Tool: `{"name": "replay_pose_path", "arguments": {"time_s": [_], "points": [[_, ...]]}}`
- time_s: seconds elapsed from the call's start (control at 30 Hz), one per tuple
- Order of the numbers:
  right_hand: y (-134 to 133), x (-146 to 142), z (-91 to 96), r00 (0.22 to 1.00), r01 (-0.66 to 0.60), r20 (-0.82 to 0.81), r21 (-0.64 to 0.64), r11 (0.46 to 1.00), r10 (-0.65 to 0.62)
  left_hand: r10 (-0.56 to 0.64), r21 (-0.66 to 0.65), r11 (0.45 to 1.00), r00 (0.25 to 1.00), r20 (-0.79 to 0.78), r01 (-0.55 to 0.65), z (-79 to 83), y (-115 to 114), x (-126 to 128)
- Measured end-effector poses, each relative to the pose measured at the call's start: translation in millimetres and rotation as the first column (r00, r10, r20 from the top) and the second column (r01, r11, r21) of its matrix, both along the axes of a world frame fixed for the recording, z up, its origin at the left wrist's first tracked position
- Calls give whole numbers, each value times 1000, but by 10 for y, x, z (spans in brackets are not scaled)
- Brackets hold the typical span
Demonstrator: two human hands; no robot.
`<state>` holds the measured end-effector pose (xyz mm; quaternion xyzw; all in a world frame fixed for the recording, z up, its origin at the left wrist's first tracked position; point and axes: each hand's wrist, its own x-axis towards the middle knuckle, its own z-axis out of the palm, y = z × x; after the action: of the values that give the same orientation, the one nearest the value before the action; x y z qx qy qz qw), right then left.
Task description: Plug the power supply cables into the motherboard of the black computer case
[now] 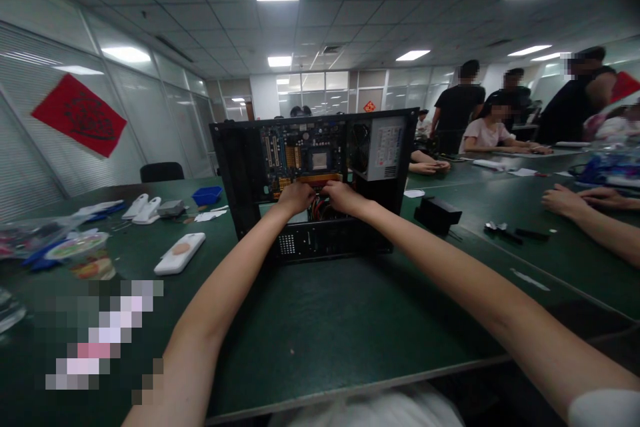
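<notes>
An open black computer case (227,173) stands on the green table in front of me, its inside facing me. It holds a motherboard (303,140) with a silver square processor (319,161), and a power supply (385,149) at upper right. My left hand (300,198) is inside the case at the board's lower edge, beside the orange and red slots (323,179), its fingers curled together. Close by on the right, my right hand (341,197) has its fingers pinched at the same edge. Below and between them lie bundled cables (320,209). What the fingertips hold is hidden.
On the left are a white device (180,253), a plastic cup (93,257), a blue tray (207,196) and plastic bags. A black box-shaped part (437,215) and small scraps lie right. Another person's hands (565,202) rest at the far right; several people are behind.
</notes>
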<state>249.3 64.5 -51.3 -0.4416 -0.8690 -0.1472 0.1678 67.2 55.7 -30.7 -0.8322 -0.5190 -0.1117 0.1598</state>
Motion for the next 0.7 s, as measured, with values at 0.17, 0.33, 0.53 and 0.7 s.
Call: {"name": "replay_pose_path", "arguments": {"time_s": [0.17,0.33,0.53,0.7], "points": [[24,22,8,997,73,-3,-17,997,-73,4,-19,1000,1000,30,-3,-2,19,-5],[46,14,5,991,132,1,-41,990,-132,9,-8,1000,1000,23,-9,4,16,8],[39,-1,29,987,163,14,-51,985,-162,15,-22,1000,998,63,-13,3,48,20],[33,-4,44,983,184,22,-44,982,-183,6,-38,999,993,118,-1,20,81,2]]}}
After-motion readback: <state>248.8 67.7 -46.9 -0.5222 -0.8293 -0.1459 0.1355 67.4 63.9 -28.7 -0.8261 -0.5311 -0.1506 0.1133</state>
